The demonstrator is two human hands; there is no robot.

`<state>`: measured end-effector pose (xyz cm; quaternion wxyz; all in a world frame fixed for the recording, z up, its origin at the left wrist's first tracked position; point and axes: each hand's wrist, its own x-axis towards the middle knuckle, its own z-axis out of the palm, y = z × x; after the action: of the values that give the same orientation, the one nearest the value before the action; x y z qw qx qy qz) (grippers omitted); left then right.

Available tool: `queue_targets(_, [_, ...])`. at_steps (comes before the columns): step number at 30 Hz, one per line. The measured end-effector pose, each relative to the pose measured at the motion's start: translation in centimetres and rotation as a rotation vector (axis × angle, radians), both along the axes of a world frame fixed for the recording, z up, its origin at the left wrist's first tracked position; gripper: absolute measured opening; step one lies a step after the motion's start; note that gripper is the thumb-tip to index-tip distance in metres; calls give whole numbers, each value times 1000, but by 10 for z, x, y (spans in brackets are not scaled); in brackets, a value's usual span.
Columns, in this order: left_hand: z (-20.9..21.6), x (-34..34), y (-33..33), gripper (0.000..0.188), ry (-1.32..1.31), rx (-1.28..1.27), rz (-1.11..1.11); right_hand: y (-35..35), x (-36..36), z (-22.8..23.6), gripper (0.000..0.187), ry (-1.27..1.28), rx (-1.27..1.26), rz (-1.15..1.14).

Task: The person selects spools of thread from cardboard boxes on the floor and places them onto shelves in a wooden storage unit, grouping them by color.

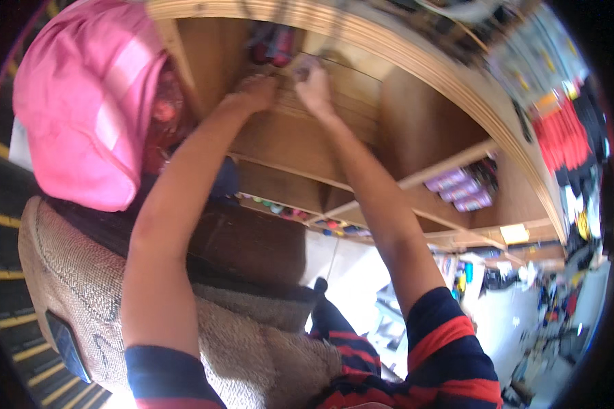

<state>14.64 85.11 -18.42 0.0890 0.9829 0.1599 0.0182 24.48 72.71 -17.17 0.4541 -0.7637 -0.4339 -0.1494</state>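
Observation:
Both my arms reach forward into an upper compartment of a wooden shelf unit point(419, 119). My left hand point(257, 92) is low over the compartment's board, just in front of some dark red items point(273, 45) standing at the back. Its fingers are blurred, so their grip is hard to read. To its right, a short gap away, my right hand point(313, 83) is raised with the fingers curled together. Whatever lies between those fingers, if anything, is too small and blurred to name.
A pink cloth bag or garment point(92, 109) hangs at the left beside the shelf. Purple packages point(460, 187) stack in a compartment to the right. Below my arms is a chair or sofa with woven tan fabric point(245, 334), a phone point(68, 346) lying on it. Red clothing point(561, 136) hangs far right.

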Motion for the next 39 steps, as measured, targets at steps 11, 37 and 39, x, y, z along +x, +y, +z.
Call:
queue_targets(11, [25,26,-50,54,255,299,-270,-218,-119,31,29,357,143,156])
queue_targets(37, [157,-22,-698,20,568,-465,-722,-913,-288,7,29,913,631,-658])
queue_targets(39, [136,-2,-735,27,485,-493,-827,-937,-298,1,29,906,699,-733])
